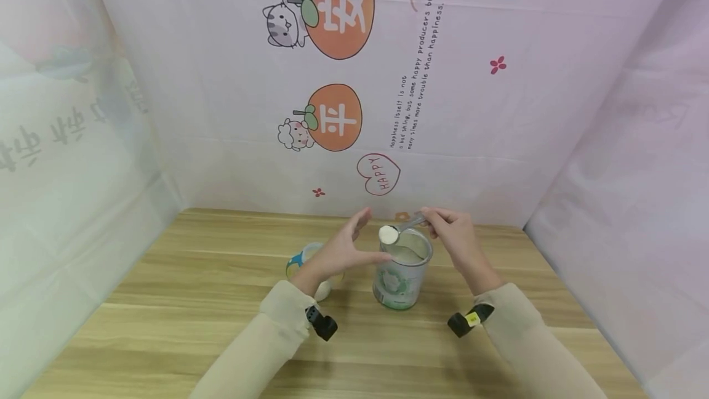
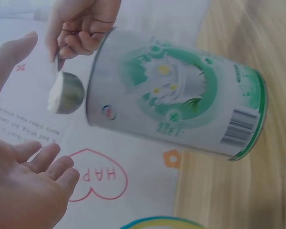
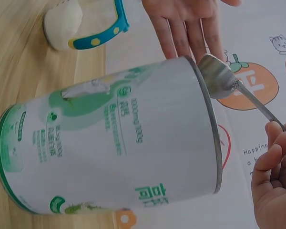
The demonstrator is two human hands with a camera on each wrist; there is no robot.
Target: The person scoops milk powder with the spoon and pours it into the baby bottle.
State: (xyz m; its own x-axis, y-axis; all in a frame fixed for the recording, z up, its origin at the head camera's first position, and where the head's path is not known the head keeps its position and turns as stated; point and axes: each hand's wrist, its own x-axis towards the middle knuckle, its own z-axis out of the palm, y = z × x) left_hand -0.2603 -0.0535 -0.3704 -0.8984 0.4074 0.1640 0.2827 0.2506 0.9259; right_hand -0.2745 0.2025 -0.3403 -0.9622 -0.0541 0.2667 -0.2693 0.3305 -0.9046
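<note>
My right hand (image 1: pixel 455 239) pinches the handle of a metal measuring spoon (image 1: pixel 412 221). Its bowl is heaped with white powder (image 1: pixel 388 234) and hangs just over the left side of the rim of a tall white and green milk powder can (image 1: pixel 400 285). The can stands upright with its lid off, more pale powder inside. To the left of the rim, my left hand (image 1: pixel 342 252) holds nothing, thumb spread from its fingers near the spoon bowl. Behind the left wrist stands a cup or bottle (image 1: pixel 295 265) with blue and yellow handles, partly hidden by the forearm.
In the right wrist view, the handled vessel (image 3: pixel 63 25) shows white contents at its lower end. Both things stand on a wood-grain table (image 1: pixel 210 300). A printed cloth (image 1: pixel 471 128) hangs right behind the table's back edge, with more cloth at both sides.
</note>
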